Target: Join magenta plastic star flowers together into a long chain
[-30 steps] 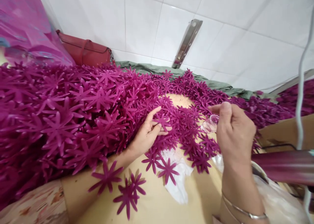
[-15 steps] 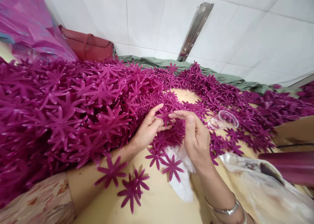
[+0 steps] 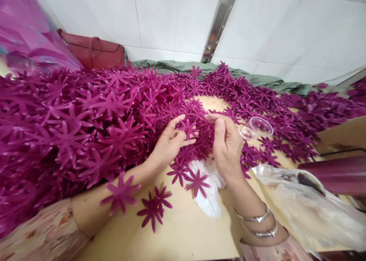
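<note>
A deep heap of magenta plastic flower pieces (image 3: 85, 112) covers the tan table (image 3: 183, 230). My left hand (image 3: 168, 144) lies at the heap's edge, fingers curled round one magenta flower (image 3: 188, 128). My right hand (image 3: 225, 146) is just to its right, fingers extended and pressed together, fingertips reaching toward that same flower. I cannot see anything between the right fingers. A small clear plastic cup (image 3: 256, 127) lies on its side just right of my right hand.
A white cloth (image 3: 208, 192) lies under a few loose flowers. Right of it sit a clear plastic bag (image 3: 303, 207) and a dark red tube (image 3: 334, 173). A red handbag (image 3: 93, 53), green cloth (image 3: 257, 79) and white tiled wall with a metal bracket (image 3: 219, 22) stand behind.
My right hand let go of the clear cup, which now lies on the table, and moved left to meet my left hand at the flower.
</note>
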Motion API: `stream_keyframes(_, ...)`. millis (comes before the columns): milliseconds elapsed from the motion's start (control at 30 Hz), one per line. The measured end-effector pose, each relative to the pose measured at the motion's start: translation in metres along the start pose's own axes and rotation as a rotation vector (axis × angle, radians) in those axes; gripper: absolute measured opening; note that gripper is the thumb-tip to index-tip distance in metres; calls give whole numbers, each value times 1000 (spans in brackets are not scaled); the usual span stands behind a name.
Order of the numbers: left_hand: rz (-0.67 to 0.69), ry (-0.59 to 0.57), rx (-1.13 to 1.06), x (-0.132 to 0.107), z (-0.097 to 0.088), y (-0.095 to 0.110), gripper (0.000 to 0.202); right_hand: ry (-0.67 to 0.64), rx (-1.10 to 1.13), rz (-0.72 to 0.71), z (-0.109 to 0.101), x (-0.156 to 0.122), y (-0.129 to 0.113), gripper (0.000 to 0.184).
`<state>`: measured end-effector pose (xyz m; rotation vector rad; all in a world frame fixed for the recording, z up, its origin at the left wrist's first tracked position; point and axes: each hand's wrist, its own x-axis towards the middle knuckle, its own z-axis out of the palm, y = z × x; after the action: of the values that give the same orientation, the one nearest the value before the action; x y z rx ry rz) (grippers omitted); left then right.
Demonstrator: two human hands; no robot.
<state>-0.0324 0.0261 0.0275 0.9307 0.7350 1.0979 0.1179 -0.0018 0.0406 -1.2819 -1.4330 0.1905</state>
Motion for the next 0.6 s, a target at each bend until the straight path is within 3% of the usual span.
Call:
stream_keyframes(67,-44,21,-33,-10,8,15,58,102,18,4,-2,3,5,34)
stream_keyframes(167,-109,-86,-4,-30,16,38,48,173,70,41,-3,8,16,37)
stream_keyframes(200,-150,-192,31,-38,17,43,39,179,89,56,-3,10,20,37)
stream_keyframes(267,-322,-585,113,-54,15,44,24,192,129,80,-3,12,25,36)
stream_keyframes(333,-574,-1007,115,-69,10,32,26,205,164,87,-4,13,27,35)
stream_keyframes(367,-676,-1150,91,-75,7,22,29,210,173,87,-4,14,27,35)
stream_keyframes(467,-800,-1286,44,-79,-2,-8,33,214,173,75,-6,14,26,33)
stream_keyframes(600,-708,-1257,43,-50,-13,-15,29,214,165,62,-7,15,26,33)
